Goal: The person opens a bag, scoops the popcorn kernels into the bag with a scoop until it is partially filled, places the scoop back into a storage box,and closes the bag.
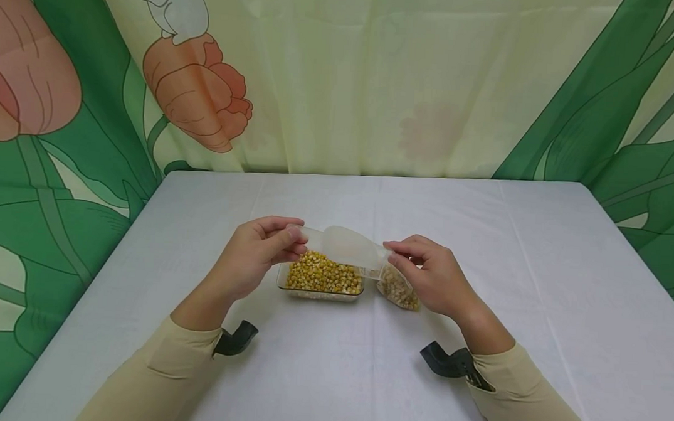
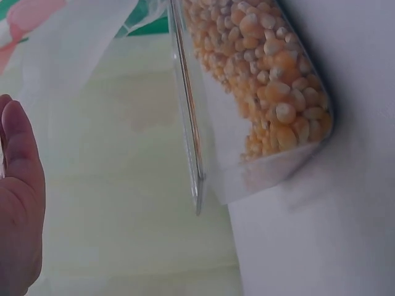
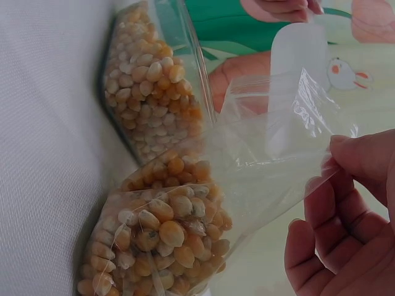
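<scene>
My left hand (image 1: 264, 248) pinches the handle of a translucent white scoop (image 1: 349, 247), which extends to the right above a clear rectangular box (image 1: 320, 292) of corn kernels (image 1: 324, 274). With thumb and fingertips, my right hand (image 1: 436, 274) grips the upper edge of a clear plastic bag (image 3: 265, 166). Kernels (image 3: 170, 234) fill the bag's lower part, which sits on the table beside the box. In the right wrist view the scoop's end (image 3: 299, 55) overlaps the bag's mouth. The left wrist view shows the kernels sloping inside the box, with a bare patch at one side.
A white cloth covers the table (image 1: 318, 373). Behind it hangs a printed curtain (image 1: 376, 80) with leaves, a carrot and a rabbit. Black wrist mounts (image 1: 449, 361) stick out from both sleeves, low over the tabletop.
</scene>
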Demonstrator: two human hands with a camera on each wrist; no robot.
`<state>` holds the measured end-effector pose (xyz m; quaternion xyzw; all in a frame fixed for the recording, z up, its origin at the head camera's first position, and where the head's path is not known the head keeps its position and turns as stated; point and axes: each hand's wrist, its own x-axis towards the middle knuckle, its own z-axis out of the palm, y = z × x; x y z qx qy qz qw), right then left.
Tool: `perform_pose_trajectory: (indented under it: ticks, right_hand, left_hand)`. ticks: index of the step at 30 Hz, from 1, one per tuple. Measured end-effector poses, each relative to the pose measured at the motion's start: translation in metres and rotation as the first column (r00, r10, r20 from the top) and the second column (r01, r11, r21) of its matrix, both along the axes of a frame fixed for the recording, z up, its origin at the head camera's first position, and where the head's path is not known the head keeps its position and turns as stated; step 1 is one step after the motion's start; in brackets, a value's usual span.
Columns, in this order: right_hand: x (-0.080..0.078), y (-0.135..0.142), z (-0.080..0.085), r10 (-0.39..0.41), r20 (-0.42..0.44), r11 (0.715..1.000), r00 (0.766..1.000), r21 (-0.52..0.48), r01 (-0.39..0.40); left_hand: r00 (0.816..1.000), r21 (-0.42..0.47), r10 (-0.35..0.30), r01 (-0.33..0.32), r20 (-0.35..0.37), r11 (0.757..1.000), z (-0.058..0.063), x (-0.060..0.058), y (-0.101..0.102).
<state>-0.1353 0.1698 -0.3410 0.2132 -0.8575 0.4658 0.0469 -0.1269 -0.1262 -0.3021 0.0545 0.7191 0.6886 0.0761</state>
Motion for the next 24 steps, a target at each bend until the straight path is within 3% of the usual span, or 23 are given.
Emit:
perform_pose_trajectory:
  ticks: [6,13,24]
  right_hand:
    - [0.0,0.0,0.0,0.002,0.007,1.0,1.0,0.006,-0.002]
    - [-0.001,-0.001,-0.001,-0.004,0.018,1.0,1.0,0.017,0.004]
    - [-0.001,-0.001,-0.003,-0.011,0.029,1.0,1.0,0.012,0.011]
  left_hand:
    - [0.999,-0.023,0.03,-0.029,0.018,0.999,-0.006,0.001,-0.008]
    - [0.999,-0.156,0.048,-0.047,-0.001,0.987,-0.012,0.001,-0.025]
    - [0.995,-0.32,0.095,-0.099,-0.029,0.942,-0.002,0.003,-0.057]
